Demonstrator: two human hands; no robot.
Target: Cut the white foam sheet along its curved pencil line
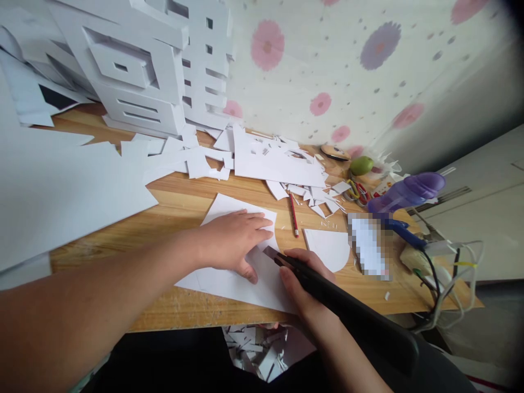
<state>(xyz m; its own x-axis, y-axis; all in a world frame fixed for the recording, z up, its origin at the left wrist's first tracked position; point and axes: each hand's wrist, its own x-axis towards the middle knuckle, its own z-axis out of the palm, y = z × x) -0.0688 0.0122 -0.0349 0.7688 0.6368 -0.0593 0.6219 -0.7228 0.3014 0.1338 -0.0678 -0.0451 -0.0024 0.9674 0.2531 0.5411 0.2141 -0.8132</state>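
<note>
The flat white sheet of card (pixel 229 210) lies at the near edge of the light wooden table (pixel 184 202). The left hand (pixel 235 237) pins it, spread flat and grasping nothing, likely so it cannot slide. The right hand (pixel 303 281) is clenched round a long black utility knife (pixel 327 289), whose tip meets the sheet beside the left thumb. Whether the blade bites is unclear. A half-round white offcut (pixel 327 248) and a red pencil (pixel 293 214) lie just beyond.

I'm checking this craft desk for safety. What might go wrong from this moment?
1. The tip of the knife in the right hand sits right beside the thumb of the left hand, which presses the white sheet flat; a slip might cut it.
2. The sheet's near corner reaches the front edge of the table, so it may flex or shift under the blade.
</note>
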